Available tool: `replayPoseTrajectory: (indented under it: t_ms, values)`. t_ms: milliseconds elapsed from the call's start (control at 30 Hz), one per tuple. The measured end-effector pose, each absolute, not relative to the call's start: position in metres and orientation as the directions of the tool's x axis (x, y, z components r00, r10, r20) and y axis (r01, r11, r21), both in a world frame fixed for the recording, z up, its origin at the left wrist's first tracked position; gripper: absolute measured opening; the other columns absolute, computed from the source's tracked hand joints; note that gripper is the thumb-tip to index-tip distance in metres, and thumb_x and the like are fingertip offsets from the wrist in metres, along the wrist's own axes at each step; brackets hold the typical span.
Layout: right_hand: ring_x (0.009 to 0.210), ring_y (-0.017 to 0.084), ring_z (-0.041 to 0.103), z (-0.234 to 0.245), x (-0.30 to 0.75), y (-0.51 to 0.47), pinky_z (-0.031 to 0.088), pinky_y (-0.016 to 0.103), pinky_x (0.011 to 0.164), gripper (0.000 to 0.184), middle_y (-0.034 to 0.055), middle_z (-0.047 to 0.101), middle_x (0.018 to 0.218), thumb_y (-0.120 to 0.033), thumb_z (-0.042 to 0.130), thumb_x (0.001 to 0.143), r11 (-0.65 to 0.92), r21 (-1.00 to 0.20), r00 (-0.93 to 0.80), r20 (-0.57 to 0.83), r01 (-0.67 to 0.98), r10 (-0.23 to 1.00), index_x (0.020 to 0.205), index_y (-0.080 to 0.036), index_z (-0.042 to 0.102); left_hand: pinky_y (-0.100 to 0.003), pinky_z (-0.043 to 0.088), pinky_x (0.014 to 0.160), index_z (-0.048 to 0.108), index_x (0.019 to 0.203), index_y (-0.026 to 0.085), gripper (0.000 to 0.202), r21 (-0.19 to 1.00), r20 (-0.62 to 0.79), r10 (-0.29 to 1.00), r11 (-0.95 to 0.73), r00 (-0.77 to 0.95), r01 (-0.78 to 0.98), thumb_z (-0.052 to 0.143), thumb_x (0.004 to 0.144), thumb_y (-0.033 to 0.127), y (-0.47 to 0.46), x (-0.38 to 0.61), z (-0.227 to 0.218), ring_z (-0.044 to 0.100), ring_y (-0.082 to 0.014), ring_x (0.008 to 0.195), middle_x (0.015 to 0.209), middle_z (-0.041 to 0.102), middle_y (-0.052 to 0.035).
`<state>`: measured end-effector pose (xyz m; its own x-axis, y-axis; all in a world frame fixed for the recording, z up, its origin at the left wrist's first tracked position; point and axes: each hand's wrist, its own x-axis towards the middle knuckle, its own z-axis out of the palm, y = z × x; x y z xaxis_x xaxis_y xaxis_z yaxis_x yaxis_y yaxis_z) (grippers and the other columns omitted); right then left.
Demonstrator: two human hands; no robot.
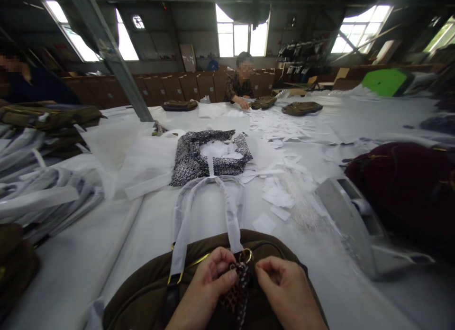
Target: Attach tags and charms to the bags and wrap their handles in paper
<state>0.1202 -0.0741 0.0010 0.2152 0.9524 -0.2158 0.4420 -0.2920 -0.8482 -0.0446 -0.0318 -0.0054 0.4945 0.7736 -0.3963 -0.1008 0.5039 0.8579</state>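
Observation:
An olive-brown handbag (149, 285) lies in front of me, its handles (232, 223) wrapped in pale covering and stretched away from me. A patterned scarf (242, 292), part leopard print and part dark with light marks, hangs near a gold ring (248, 255) at the base of one handle. My left hand (209, 285) is closed on the scarf, thumb and fingers pinching its upper part. Just right of the scarf, my right hand (284, 285) has thumb and forefinger pressed together; whatever sits between them is too small to make out.
Beyond the handles sits a black-and-white patterned bag (188, 159) with white scraps inside. Paper pieces (279, 192) and a grey tape dispenser (350, 221) lie to the right, near a maroon bag (401, 187). Wrapped handles and bags (53, 116) pile up left. A person (243, 83) works across the table.

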Motion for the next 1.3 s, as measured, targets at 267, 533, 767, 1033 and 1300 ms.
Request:
replayPoseTrajectory:
  t_ms: [267,533,767,1033,1300]
  values:
    - [0.058,0.014,0.056,0.004,0.123,-0.076,0.038,0.023,0.054,0.022,0.0013,0.061,0.064,-0.019,0.047,0.080,-0.057,-0.768,0.067,-0.018,0.638,0.998,0.067,-0.019,0.065,-0.025,0.041,0.068,0.050,0.090,0.019,0.032,0.881,-0.366,0.798,0.462,0.479,-0.097,0.068,0.069,0.034,-0.034,-0.041,0.000,0.055,-0.0145,0.074,0.081,0.063,-0.0020]
    - [0.066,0.017,0.061,0.005,0.123,-0.070,0.044,0.022,0.060,0.020,0.0020,0.066,0.071,-0.028,0.051,0.083,-0.115,-0.897,0.152,-0.055,0.426,0.987,0.077,-0.021,0.069,-0.022,0.038,0.059,0.043,0.094,0.020,0.039,0.907,-0.356,0.774,0.420,0.524,-0.004,0.068,0.070,0.036,-0.037,-0.037,0.008,0.054,-0.0110,0.063,0.071,0.063,0.0004]
    - [0.071,0.018,0.063,0.002,0.121,-0.067,0.047,0.022,0.064,0.020,0.0028,0.068,0.076,-0.028,0.052,0.082,-0.144,-0.919,0.169,-0.086,0.368,0.982,0.077,-0.021,0.069,-0.023,0.040,0.060,0.043,0.099,0.019,0.034,0.921,-0.377,0.795,0.374,0.476,0.104,0.062,0.074,0.031,-0.038,-0.033,0.015,0.056,-0.0133,0.065,0.073,0.065,-0.0018]
    - [0.059,0.018,0.060,0.000,0.122,-0.075,0.046,0.023,0.054,0.024,0.0037,0.066,0.065,-0.035,0.052,0.080,-0.204,-0.873,0.232,-0.108,0.444,0.967,0.069,-0.019,0.066,-0.024,0.040,0.064,0.046,0.098,0.019,0.037,0.922,-0.346,0.819,0.387,0.457,0.006,0.067,0.069,0.030,-0.036,-0.037,0.008,0.056,-0.0138,0.072,0.083,0.063,-0.0027]
    - [0.059,0.018,0.060,-0.009,0.120,-0.092,0.048,0.023,0.054,0.030,0.0052,0.064,0.068,-0.047,0.052,0.080,-0.230,-0.939,0.424,-0.104,0.256,0.900,0.078,-0.018,0.059,-0.026,0.040,0.067,0.047,0.100,0.020,0.036,0.920,-0.344,0.806,0.392,0.483,0.001,0.066,0.071,0.031,-0.036,-0.038,0.003,0.057,-0.0151,0.076,0.086,0.063,-0.0033]
